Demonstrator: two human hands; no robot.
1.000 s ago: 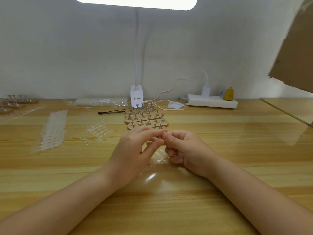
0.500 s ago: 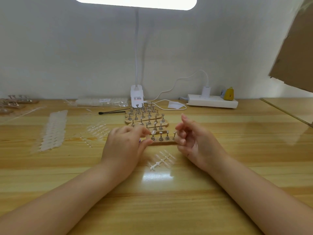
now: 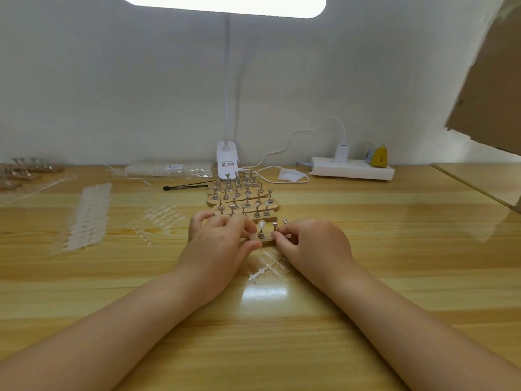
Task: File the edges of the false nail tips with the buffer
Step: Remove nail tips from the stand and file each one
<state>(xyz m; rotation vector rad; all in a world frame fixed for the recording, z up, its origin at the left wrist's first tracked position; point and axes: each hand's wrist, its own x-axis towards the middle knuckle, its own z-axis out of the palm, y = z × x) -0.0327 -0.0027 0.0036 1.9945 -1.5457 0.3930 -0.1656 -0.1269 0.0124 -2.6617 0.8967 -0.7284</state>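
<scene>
Desk: pale wooden table point(image 3: 394, 249) is sitting against a white wall, with a bright lamp point(image 3: 225, 162) shining down from above.
Left hand point(image 3: 222, 241): it is gripping the near wooden stand point(image 3: 266, 240) by its left end, fingers curled over the top and thumb lying along the front edge.
Right hand point(image 3: 313, 244): its curled fingers are pinching at the base of a metal peg on the same stand; what sits between the fingertips is too small to tell.
Nail tip point(image 3: 262, 224): one pale false nail tip is standing upright on a peg between the two hands.
Sprue point(image 3: 266, 268): a clear strip of nail tips is lying on the table just in front of the stand, between the wrists.
Other stands point(image 3: 242, 197): several more pegged wooden stands are lining up behind the hands, toward the lamp base.
Left side: clear nail tip sheets point(image 3: 88, 215) are lying well apart from the hands.
Back: a white power strip point(image 3: 352, 170) is resting by the wall.
</scene>
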